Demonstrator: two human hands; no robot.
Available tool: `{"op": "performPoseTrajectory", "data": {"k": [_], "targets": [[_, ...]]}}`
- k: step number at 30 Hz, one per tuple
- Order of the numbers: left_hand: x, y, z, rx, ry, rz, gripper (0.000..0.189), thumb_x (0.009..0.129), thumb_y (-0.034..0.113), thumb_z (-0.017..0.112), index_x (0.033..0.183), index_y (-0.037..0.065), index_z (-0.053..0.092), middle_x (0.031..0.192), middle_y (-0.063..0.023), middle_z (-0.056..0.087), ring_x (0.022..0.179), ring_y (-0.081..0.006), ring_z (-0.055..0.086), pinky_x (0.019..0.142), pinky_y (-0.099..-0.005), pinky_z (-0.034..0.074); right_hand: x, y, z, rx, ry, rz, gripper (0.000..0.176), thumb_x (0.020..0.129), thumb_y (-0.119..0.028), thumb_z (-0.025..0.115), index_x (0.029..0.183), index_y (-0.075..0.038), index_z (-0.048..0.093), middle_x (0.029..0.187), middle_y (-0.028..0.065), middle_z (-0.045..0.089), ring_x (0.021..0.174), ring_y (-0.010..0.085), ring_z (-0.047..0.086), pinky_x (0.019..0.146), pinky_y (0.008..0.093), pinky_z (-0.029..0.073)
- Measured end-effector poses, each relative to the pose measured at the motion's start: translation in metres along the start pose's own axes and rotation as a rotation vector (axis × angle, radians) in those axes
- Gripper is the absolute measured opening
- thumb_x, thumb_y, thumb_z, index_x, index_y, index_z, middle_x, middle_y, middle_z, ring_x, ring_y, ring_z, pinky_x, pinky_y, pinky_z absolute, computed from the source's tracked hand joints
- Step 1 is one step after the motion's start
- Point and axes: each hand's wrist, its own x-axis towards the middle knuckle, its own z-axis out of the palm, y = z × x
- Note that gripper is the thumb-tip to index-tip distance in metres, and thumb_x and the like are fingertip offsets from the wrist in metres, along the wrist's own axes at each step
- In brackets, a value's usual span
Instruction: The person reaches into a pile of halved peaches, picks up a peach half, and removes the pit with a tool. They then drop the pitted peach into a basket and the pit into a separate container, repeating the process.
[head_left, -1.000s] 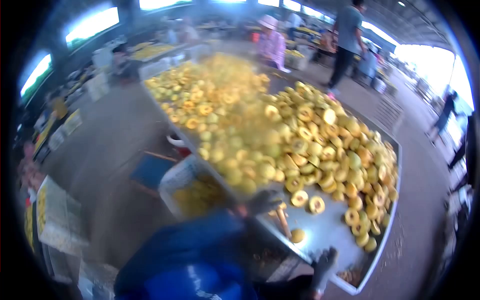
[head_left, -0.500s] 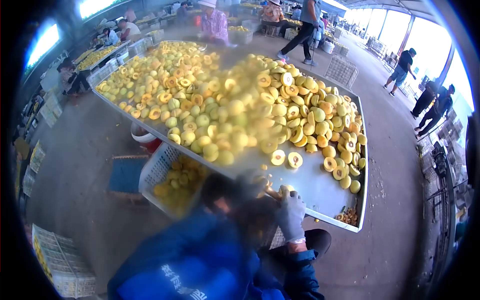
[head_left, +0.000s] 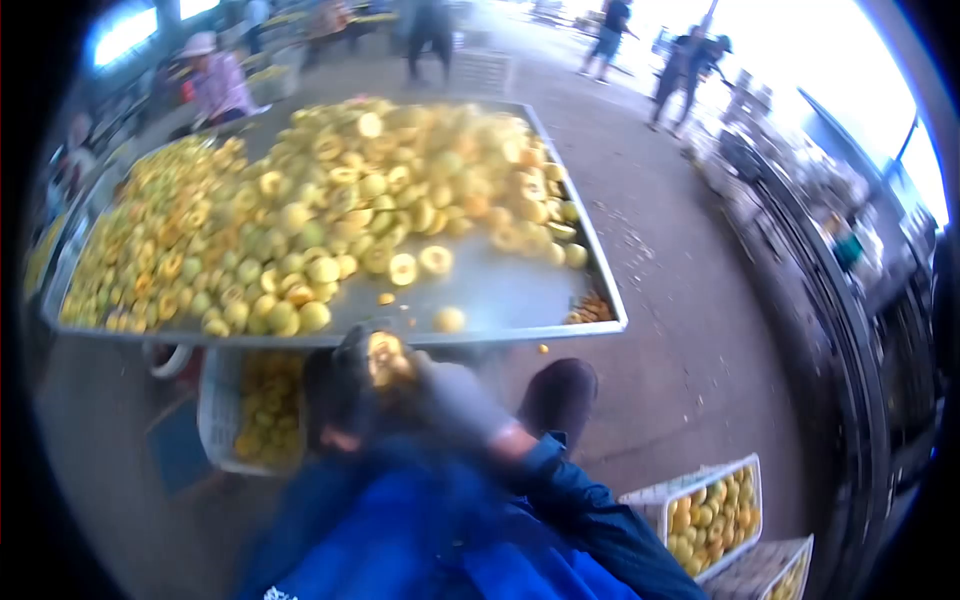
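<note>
Halved yellow fruit (head_left: 360, 190) is heaped over a metal-edged table (head_left: 500, 290), with a few halves lying apart near its front. My left hand (head_left: 345, 385), in a dark glove and blurred, is closed around a cut fruit half (head_left: 385, 358) just off the table's front edge. Right beside it is my right hand (head_left: 455, 395) in a grey glove, smeared by motion, its fingers near the same fruit. Whether it holds a tool cannot be made out.
Below the table's front edge stands a crate (head_left: 215, 430) of fruit. More fruit crates (head_left: 745, 505) are at the lower right. Brown pits (head_left: 590, 308) lie in the table's corner. A person in a pink hat (head_left: 220, 85) is behind the table; others stand farther back.
The view has swung right, so the table sits farther left and crates show at the lower right. My hands are now close together, with a fruit half visible at my left hand.
</note>
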Motion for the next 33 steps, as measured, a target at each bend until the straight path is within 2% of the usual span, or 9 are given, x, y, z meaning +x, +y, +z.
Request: {"op": "performPoseTrajectory", "data": {"k": [5, 7, 11, 16, 18, 20, 23, 26, 33], "targets": [[-0.032, -0.038, 0.017, -0.071, 0.098, -0.075, 0.032, 0.102, 0.027, 0.047, 0.111, 0.0, 0.062, 0.097, -0.0115, 0.07, 0.086, -0.0231, 0.068, 0.08, -0.0344, 0.054, -0.017, -0.007, 0.0, -0.049, 0.073, -0.084, 0.038, 0.089, -0.031, 0.062, 0.113, -0.004, 0.051, 0.078, 0.0175, 0.067, 0.068, 0.0372, 0.067, 0.059, 0.049, 0.052], [-0.037, -0.04, 0.023, -0.113, 0.119, -0.195, 0.034, 0.104, 0.03, 0.045, 0.114, 0.001, 0.06, 0.099, -0.0106, 0.069, 0.087, -0.0224, 0.067, 0.081, -0.0339, 0.054, -0.025, -0.009, 0.007, -0.088, 0.134, -0.084, 0.034, 0.089, -0.03, 0.061, 0.11, -0.005, 0.051, 0.076, 0.0162, 0.066, 0.068, 0.0363, 0.067, 0.058, 0.0475, 0.053], [-0.026, -0.123, 0.115, -0.273, 0.283, -0.552, 0.036, 0.103, 0.034, 0.046, 0.12, 0.003, 0.057, 0.102, -0.0096, 0.065, 0.092, -0.0216, 0.064, 0.084, -0.0326, 0.054, -0.021, -0.002, 0.01, -0.108, 0.3, -0.119, 0.029, 0.088, -0.029, 0.064, 0.102, -0.007, 0.052, 0.072, 0.0142, 0.064, 0.063, 0.0362, 0.066, 0.053, 0.0457, 0.052], [-0.034, -0.078, 0.036, 0.099, -0.067, 0.019, 0.04, 0.096, 0.017, 0.056, 0.131, 0.0, 0.047, 0.122, -0.0139, 0.06, 0.111, -0.0217, 0.058, 0.096, -0.0328, 0.049, -0.025, -0.019, -0.016, 0.286, 0.418, -0.056, 0.041, 0.086, -0.021, 0.07, 0.119, -0.001, 0.055, 0.084, 0.0205, 0.068, 0.073, 0.0369, 0.069, 0.062, 0.0423, 0.055], [-0.026, -0.052, 0.015, 0.124, -0.128, 0.038, 0.047, 0.093, 0.01, 0.06, 0.135, -0.001, 0.043, 0.13, -0.0157, 0.058, 0.119, -0.0218, 0.056, 0.1, -0.0329, 0.047, -0.02, -0.014, -0.014, 0.612, 0.441, -0.023, 0.035, 0.092, -0.02, 0.066, 0.119, -0.001, 0.056, 0.086, 0.02, 0.069, 0.075, 0.0347, 0.07, 0.063, 0.0384, 0.055], [-0.009, -0.014, 0.004, -0.298, -0.033, -0.246, 0.045, 0.093, 0.005, 0.06, 0.135, -0.003, 0.043, 0.126, -0.0157, 0.059, 0.114, -0.0216, 0.058, 0.099, -0.0318, 0.047, -0.018, -0.011, -0.02, 0.246, 0.448, -0.114, 0.034, 0.091, -0.025, 0.067, 0.116, -0.005, 0.057, 0.078, 0.0182, 0.067, 0.068, 0.0347, 0.069, 0.058, 0.0398, 0.053], [0.001, -0.035, 0.023, -0.519, 0.104, -0.191, 0.038, 0.096, 0.01, 0.057, 0.13, -0.005, 0.047, 0.115, -0.0141, 0.063, 0.102, -0.0214, 0.062, 0.091, -0.0315, 0.051, -0.018, -0.006, -0.011, 0.002, 0.435, -0.156, 0.03, 0.089, -0.023, 0.068, 0.112, -0.007, 0.058, 0.071, 0.0155, 0.065, 0.062, 0.0348, 0.066, 0.055, 0.0415, 0.051], [0.008, -0.031, 0.026, -0.446, 0.121, -0.08, 0.049, 0.094, 0.021, 0.064, 0.131, -0.006, 0.048, 0.107, -0.016, 0.069, 0.094, -0.0257, 0.067, 0.082, -0.0372, 0.053, -0.013, -0.01, -0.01, -0.105, 0.439, -0.152, 0.026, 0.089, -0.021, 0.068, 0.11, -0.008, 0.059, 0.07, 0.0139, 0.064, 0.06, 0.0329, 0.065, 0.054, 0.0412, 0.051], [0.01, -0.045, 0.045, 0.058, 0.353, 0.355, 0.064, 0.083, 0.013, 0.074, 0.135, -0.005, 0.041, 0.108, -0.0193, 0.068, 0.089, -0.034, 0.065, 0.079, -0.0422, 0.052, 0.0, -0.013, -0.005, -0.215, 0.425, -0.148, 0.017, 0.09, -0.018, 0.066, 0.103, -0.01, 0.059, 0.079, 0.012, 0.063, 0.061, 0.0299, 0.064, 0.054, 0.0393, 0.051]]}}
